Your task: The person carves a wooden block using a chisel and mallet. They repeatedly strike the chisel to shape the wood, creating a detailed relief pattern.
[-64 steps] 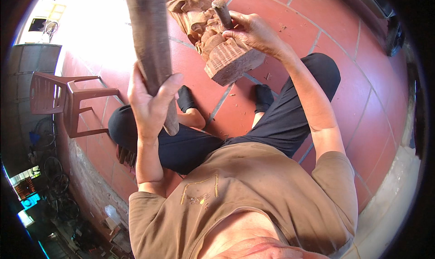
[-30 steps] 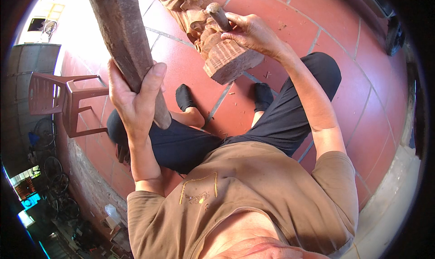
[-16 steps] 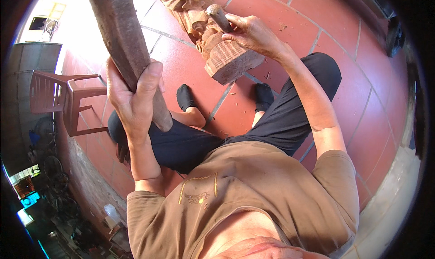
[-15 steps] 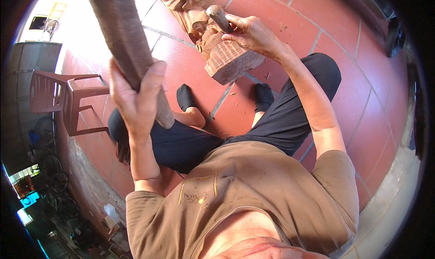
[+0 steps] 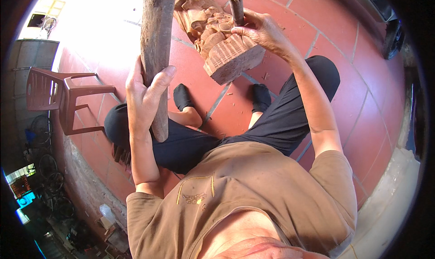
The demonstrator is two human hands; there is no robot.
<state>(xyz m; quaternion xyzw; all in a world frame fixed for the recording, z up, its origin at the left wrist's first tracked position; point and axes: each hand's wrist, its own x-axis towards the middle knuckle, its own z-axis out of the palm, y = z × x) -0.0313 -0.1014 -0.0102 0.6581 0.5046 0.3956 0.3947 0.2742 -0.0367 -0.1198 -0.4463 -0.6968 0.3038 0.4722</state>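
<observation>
A thick, worn wooden club (image 5: 157,30) stands nearly upright in the picture, with my left hand (image 5: 147,93) wrapped around its narrower lower part. My right hand (image 5: 263,32) pinches a short, round wooden handle (image 5: 236,8), which looks like a chisel's. Its lower end is hidden behind my fingers and the carving. Beneath it on the floor lies a carved reddish-brown wooden statue (image 5: 210,27), its grooved base (image 5: 233,59) toward me. The club's upper part is left of the handle, apart from it.
My legs in dark trousers (image 5: 186,143) spread on either side of the statue's base. A brown plastic chair (image 5: 68,93) stands at the left. Wood chips lie on the red tiled floor (image 5: 226,111). Bicycles (image 5: 50,173) and clutter fill the lower left.
The club has swung right from a leftward tilt to nearly upright, still in my left hand. My right hand and the handle have shifted slightly right, and the handle stands straighter.
</observation>
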